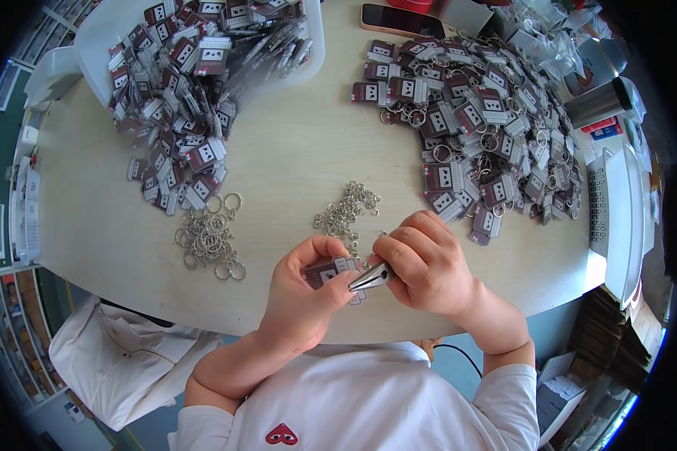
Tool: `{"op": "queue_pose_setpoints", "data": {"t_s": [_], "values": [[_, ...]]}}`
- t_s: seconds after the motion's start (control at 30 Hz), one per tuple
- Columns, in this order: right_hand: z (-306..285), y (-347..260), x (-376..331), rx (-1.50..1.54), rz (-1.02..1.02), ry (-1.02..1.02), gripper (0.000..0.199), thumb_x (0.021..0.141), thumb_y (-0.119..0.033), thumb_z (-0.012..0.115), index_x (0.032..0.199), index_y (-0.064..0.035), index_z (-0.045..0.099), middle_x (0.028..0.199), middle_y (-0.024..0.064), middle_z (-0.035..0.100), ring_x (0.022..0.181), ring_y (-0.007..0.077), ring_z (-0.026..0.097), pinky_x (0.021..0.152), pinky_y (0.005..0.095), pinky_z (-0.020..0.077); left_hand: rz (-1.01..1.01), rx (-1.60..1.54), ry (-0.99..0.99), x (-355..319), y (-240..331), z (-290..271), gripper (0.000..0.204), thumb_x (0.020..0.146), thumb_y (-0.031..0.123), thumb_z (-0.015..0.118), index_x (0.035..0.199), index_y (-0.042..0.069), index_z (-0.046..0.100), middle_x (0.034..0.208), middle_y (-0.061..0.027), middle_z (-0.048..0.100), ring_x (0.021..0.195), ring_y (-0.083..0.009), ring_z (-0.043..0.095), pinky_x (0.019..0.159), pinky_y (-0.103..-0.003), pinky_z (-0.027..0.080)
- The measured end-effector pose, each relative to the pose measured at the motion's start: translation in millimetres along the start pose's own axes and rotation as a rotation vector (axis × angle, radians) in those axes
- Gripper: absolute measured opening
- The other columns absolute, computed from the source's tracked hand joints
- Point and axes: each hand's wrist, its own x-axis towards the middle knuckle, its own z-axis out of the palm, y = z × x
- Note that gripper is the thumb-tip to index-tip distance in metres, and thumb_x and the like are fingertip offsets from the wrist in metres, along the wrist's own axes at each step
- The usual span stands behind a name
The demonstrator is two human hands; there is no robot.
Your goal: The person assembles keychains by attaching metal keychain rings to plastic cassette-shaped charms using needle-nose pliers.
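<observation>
My left hand [302, 295] pinches a flat charm [322, 273], dark with a pale section, between thumb and fingers. In my right hand [427, 264] are metal pliers [373, 279], whose pointed jaws reach to the charm beside my left thumb. Whether the jaws grip a small ring there is too fine to make out. Just beyond my hands lies a heap of tiny metal jump rings [347, 209]. A pile of larger split key rings [206, 234] sits to the left of them.
Loose charms [192, 154] spill from a white plastic bin [316, 45] at the far left. A large heap of charms with key rings attached [496, 135] covers the right side. A phone [402, 21] lies at the back, and a metal cylinder [598, 104] stands at the right.
</observation>
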Motion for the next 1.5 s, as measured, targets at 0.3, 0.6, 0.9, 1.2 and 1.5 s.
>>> {"op": "queue_pose_setpoints", "data": {"t_s": [0.3,0.6,0.9,1.2,1.5], "values": [[-5.8,-0.4,-0.9,0.426,0.17,-0.11,0.025,0.062,-0.006,0.068,0.085,-0.0016,0.057,0.069,0.0081,0.053,0.064,0.0269,0.052,0.061,0.037,0.042,0.84,0.4,-0.011,4.2,-6.8,-12.8,0.032,0.07,-0.006,0.067,0.092,0.002,0.045,0.082,-0.0127,0.062,0.072,-0.0138,0.061,0.064,-0.026,0.051],[-7.1,-3.7,1.5,0.587,0.194,-0.243,0.018,0.074,-0.011,0.067,0.085,-0.001,0.057,0.072,0.0097,0.056,0.064,0.028,0.053,0.06,0.0351,0.0418,1.094,0.701,-0.142,6.0,-0.9,-19.0,0.033,0.066,-0.008,0.068,0.09,0.003,0.048,0.079,-0.0132,0.063,0.066,-0.0184,0.064,0.059,-0.028,0.054],[-5.3,-3.1,-0.6,0.624,0.177,-0.239,0.017,0.075,-0.012,0.067,0.085,-0.0009,0.057,0.071,0.0099,0.055,0.064,0.0283,0.053,0.06,0.0352,0.042,1.322,0.966,-0.149,6.8,13.0,-10.5,0.033,0.059,-0.007,0.072,0.081,0.004,0.052,0.076,-0.0069,0.063,0.064,-0.0205,0.065,0.055,-0.028,0.055],[-8.4,-7.5,2.6,0.643,0.183,-0.315,0.022,0.069,-0.007,0.067,0.088,-0.0006,0.057,0.07,0.0106,0.054,0.068,0.03,0.054,0.062,0.0388,0.0438,1.338,1.012,-0.161,1.2,16.1,-14.5,0.028,0.059,-0.003,0.075,0.077,0.005,0.055,0.079,-0.0056,0.063,0.066,-0.0204,0.065,0.057,-0.028,0.056],[-3.9,-11.5,4.3,0.604,0.298,-0.392,0.018,0.071,-0.005,0.065,0.086,0.0,0.057,0.067,0.0113,0.053,0.063,0.0309,0.054,0.057,0.0391,0.0436,1.346,1.194,-0.174,3.2,18.5,-22.4,0.026,0.07,0.0,0.07,0.085,0.004,0.05,0.08,-0.0091,0.064,0.066,-0.0191,0.065,0.056,-0.028,0.055]]}}
